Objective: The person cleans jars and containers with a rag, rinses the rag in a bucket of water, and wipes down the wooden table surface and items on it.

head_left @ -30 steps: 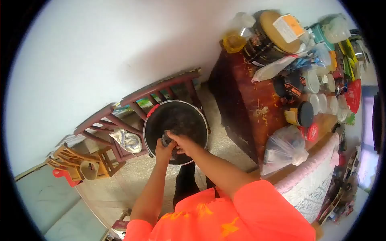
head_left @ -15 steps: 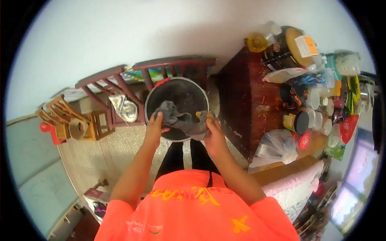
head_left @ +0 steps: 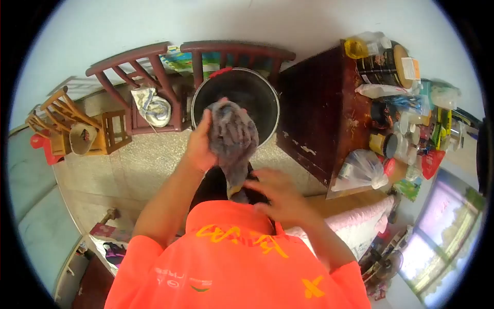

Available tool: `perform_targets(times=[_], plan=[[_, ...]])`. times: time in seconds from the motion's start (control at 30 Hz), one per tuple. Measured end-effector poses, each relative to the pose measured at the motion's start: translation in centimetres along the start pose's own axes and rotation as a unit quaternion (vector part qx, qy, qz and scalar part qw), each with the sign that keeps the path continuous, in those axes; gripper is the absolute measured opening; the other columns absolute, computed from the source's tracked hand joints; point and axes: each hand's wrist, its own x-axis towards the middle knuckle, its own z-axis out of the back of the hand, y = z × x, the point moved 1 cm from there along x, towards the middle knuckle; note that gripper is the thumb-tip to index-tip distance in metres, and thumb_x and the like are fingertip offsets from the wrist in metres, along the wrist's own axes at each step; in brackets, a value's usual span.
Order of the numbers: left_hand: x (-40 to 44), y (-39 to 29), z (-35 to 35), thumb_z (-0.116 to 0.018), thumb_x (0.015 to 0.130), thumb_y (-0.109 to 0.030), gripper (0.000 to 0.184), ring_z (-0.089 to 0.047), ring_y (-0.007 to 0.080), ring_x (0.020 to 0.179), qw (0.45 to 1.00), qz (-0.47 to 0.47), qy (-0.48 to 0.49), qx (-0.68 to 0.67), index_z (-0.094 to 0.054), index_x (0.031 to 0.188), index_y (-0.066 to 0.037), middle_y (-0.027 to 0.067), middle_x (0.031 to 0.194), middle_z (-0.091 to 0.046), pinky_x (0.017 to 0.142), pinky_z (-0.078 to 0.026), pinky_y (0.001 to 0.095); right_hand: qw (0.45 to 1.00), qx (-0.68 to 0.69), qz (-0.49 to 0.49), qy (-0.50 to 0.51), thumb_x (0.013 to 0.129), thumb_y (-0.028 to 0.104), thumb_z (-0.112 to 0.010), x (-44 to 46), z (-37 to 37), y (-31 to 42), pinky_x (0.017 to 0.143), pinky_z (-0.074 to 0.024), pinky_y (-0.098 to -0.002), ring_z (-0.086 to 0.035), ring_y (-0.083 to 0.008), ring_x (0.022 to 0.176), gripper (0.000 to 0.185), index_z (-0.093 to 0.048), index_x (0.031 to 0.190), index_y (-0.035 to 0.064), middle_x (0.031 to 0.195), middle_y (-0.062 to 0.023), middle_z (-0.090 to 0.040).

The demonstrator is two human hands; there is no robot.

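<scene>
A crumpled grey cloth [head_left: 232, 131] is bunched up in my left hand [head_left: 202, 144], thumb on its near side and fingertips showing past its far edge. The cloth's lower end tapers toward my body and has a yellowish patch. Close by that end is my right hand [head_left: 278, 194], fingers spread, with nothing seen in its grasp; whether a fingertip touches the cloth I cannot tell. Beyond the cloth stands a dark round basin [head_left: 265, 110] with a pale rim and a red piece at its far edge. The cloth and my left hand cover part of its opening.
Left of the basin, a dark red chair [head_left: 135, 121] bears a silvery-white bundle [head_left: 153, 107]. Small wooden chairs [head_left: 110, 134] stand farther left. At right, a dark red cabinet [head_left: 321, 113] carries jars, bottles and a clear plastic bag [head_left: 357, 170].
The cloth, stretched between both hands before, is now gathered in my left hand. My right hand has let go and moved toward my body. The view has shifted, too.
</scene>
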Motion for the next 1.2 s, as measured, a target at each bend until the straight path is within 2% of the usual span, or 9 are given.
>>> perform_targets(times=[0.1, 0.17, 0.2, 0.37, 0.47, 0.63, 0.73, 0.93, 1.2], plan=[[-0.8, 4.8, 1.1, -0.046, 0.100, -0.042, 0.047, -0.056, 0.0239, 0.115, 0.973, 0.020, -0.109, 0.204, -0.047, 0.139, -0.015, 0.0132, 0.131, -0.053, 0.096, -0.045, 0.0365, 0.985, -0.114, -0.098, -0.087, 0.080, 0.018, -0.068, -2.7, 4.0, -1.3, 0.105, -0.0361, -0.0454, -0.049, -0.0349, 0.123, 0.042, -0.061, 0.121, 0.0104, 0.128, -0.0141, -0.056], [-2.1, 7.5, 0.3, -0.050, 0.099, -0.037, 0.041, -0.060, 0.0238, 0.097, 0.734, -0.087, -0.055, 0.671, -0.056, 0.129, -0.009, 0.0116, 0.108, -0.057, 0.083, -0.047, 0.0349, 0.968, -0.156, -0.129, -0.146, 0.081, 0.011, -0.065, -4.2, 6.8, -1.8, 0.101, -0.0394, -0.0437, -0.053, -0.0343, 0.117, 0.036, -0.062, 0.116, 0.0075, 0.123, -0.0141, -0.060], [-2.2, 8.4, -0.9, -0.053, 0.098, -0.034, 0.037, -0.059, 0.0265, 0.083, 0.706, -0.180, -0.012, 0.685, -0.061, 0.119, -0.005, 0.0121, 0.090, -0.053, 0.077, -0.046, 0.0374, 0.968, -0.159, -0.134, -0.138, 0.081, 0.011, -0.065, -4.6, 7.9, -1.5, 0.101, -0.0394, -0.0437, -0.053, -0.0343, 0.117, 0.036, -0.062, 0.116, 0.0075, 0.123, -0.0141, -0.060], [-1.3, 12.4, -0.7, -0.054, 0.097, -0.034, 0.035, -0.058, 0.0278, 0.076, 0.723, -0.111, -0.034, 0.681, -0.060, 0.110, -0.003, 0.0134, 0.080, -0.056, 0.074, -0.047, 0.0362, 0.957, -0.163, -0.167, -0.170, 0.084, 0.004, -0.061, -4.9, 11.3, -0.6, 0.098, -0.0411, -0.0390, -0.055, -0.0319, 0.114, 0.027, -0.064, 0.110, 0.0043, 0.122, -0.0148, -0.059], [-1.5, 12.9, -2.8, -0.048, 0.101, -0.040, 0.045, -0.056, 0.0138, 0.091, 0.871, 0.154, -0.104, 0.455, -0.054, 0.125, -0.002, 0.0068, 0.096, -0.063, 0.081, -0.044, 0.0302, 0.957, -0.202, -0.141, -0.156, 0.085, 0.006, -0.061, -5.4, 12.1, -2.3, 0.098, -0.0406, -0.0396, -0.054, -0.0330, 0.115, 0.027, -0.063, 0.111, 0.0037, 0.123, -0.0160, -0.058], [0.4, 22.1, 0.0, -0.045, 0.102, -0.037, 0.048, -0.053, 0.0192, 0.115, 0.942, 0.055, 0.051, 0.328, -0.048, 0.136, -0.005, 0.0113, 0.125, -0.057, 0.100, -0.041, 0.0339, 0.952, -0.243, -0.105, -0.155, 0.086, 0.008, -0.060, -3.2, 15.1, -7.4, 0.099, -0.0401, -0.0398, -0.053, -0.0330, 0.117, 0.029, -0.062, 0.114, 0.0029, 0.124, -0.0160, -0.057], [3.8, 28.5, 2.2, -0.050, 0.098, -0.031, 0.053, -0.037, 0.0355, 0.136, 0.877, -0.053, 0.175, 0.445, -0.038, 0.145, -0.008, 0.0184, 0.146, -0.042, 0.114, -0.026, 0.0436, 0.957, -0.227, -0.077, -0.165, 0.087, 0.008, -0.059, 0.1, 17.3, -11.6, 0.101, -0.0389, -0.0398, -0.053, -0.0323, 0.118, 0.030, -0.060, 0.116, 0.0028, 0.125, -0.0152, -0.056], [11.1, 34.4, 3.7, -0.050, 0.096, -0.026, 0.057, -0.031, 0.0347, 0.139, 0.741, -0.201, 0.127, 0.628, -0.034, 0.146, -0.005, 0.0183, 0.148, -0.037, 0.117, -0.014, 0.0513, 0.925, -0.364, 0.030, -0.104, 0.090, 0.006, -0.053, 3.3, 18.9, -18.0, 0.111, -0.0287, -0.0452, -0.038, -0.0382, 0.135, 0.029, -0.059, 0.118, 0.0030, 0.134, -0.0152, -0.051], [27.4, 27.5, -1.3, -0.048, 0.096, -0.028, 0.056, -0.030, 0.0358, 0.139, 0.706, -0.363, 0.041, 0.606, -0.035, 0.146, -0.006, 0.0177, 0.148, -0.036, 0.115, -0.017, 0.0529, 0.906, -0.397, 0.090, -0.116, 0.095, 0.021, -0.046, 2.7, 18.7, -20.8, 0.109, -0.0254, -0.0484, -0.037, -0.0405, 0.134, 0.028, -0.064, 0.112, 0.0073, 0.135, -0.0134, -0.051]])
